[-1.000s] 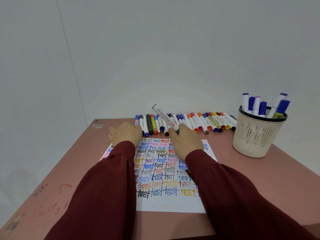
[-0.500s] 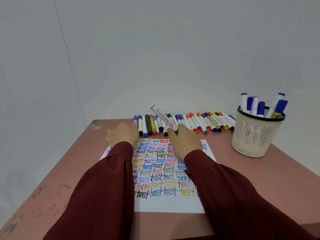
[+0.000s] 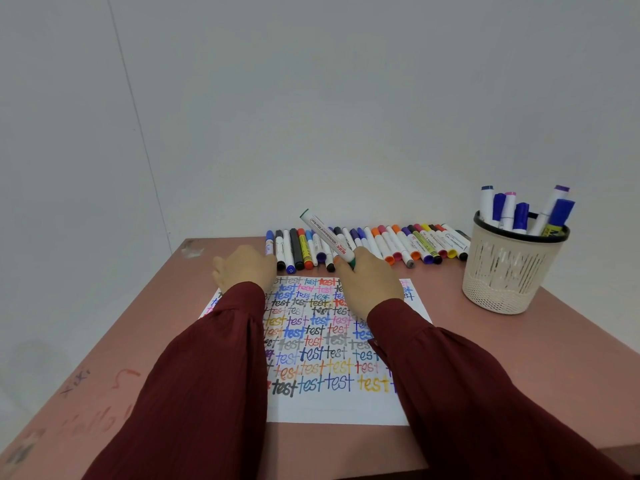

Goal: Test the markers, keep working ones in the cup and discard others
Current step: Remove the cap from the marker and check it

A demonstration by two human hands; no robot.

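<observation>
We're judging it partway: right hand [image 3: 369, 282] fingers are gripping a green marker [image 3: 327, 237] at the paper [image 3: 336, 407] edge, a few are sitting in the cup [image 3: 512, 289], a long row [image 3: 398, 244] is waiting on the surface [image 3: 519, 358], left hand [image 3: 244, 268] is lying on paper, fingers hidden.

Maroon sleeves [image 3: 207, 375], dusty-pink table [image 3: 519, 341], beige perforated black-rimmed cup [image 3: 502, 271], white paper [image 3: 329, 410] with multicoloured lettering

Bare table [image 3: 502, 344] between paper [image 3: 332, 407] and cup [image 3: 509, 268].
</observation>
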